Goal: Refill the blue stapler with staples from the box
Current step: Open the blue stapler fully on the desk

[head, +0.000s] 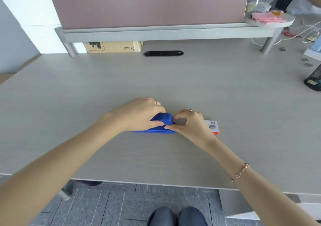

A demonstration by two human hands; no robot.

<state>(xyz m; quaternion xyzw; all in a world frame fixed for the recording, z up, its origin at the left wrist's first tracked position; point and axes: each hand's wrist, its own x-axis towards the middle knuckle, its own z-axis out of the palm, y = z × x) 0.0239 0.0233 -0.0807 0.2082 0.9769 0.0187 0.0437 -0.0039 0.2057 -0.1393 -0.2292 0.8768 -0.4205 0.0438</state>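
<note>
The blue stapler [162,120] lies on the desk [173,79] in the middle, its flat base on the surface and its rounded top raised. My left hand [139,114] wraps over the stapler's left part and grips it. My right hand [189,123] touches the stapler's right end with thumb and fingers pinched there; something small and grey shows between those fingers, too blurred to name. The white and red staple box [213,127] lies just right of my right hand, partly hidden behind it.
A grey shelf riser [156,32] with a pink panel spans the back. Under it stands a cardboard box [114,47], beside a black cable slot [163,53]. A black mesh holder [314,81] sits at the right edge. Cloths [267,16] and cables lie far right.
</note>
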